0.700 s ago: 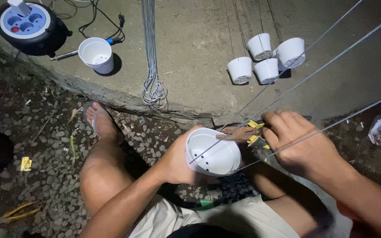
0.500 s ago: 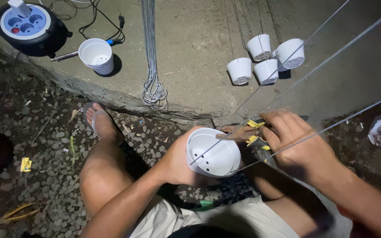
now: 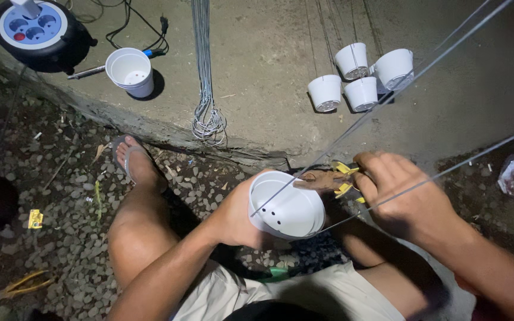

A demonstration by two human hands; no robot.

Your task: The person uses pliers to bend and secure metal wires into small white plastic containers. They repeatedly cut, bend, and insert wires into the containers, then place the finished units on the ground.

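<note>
My left hand (image 3: pixel 236 214) grips a small white plastic pot (image 3: pixel 287 205) from its left side, the open mouth tilted up toward me, with small holes in its floor. My right hand (image 3: pixel 408 199) is closed on rusty pliers with yellow handles (image 3: pixel 331 178), whose jaws sit at the pot's right rim. Thin grey wires (image 3: pixel 388 104) run from the pot up to the upper right. One wire passes over the right hand's fingers.
Several white pots (image 3: pixel 361 77) with wires lie on the concrete slab (image 3: pixel 269 71). A stack of white pots (image 3: pixel 131 71), a blue cable reel (image 3: pixel 34 30) and a wire bundle (image 3: pixel 207 113) lie further left. My sandalled foot (image 3: pixel 138 163) rests on gravel.
The pot has tipped slightly, showing more of its inside. Both hands keep their grip in nearly the same place.
</note>
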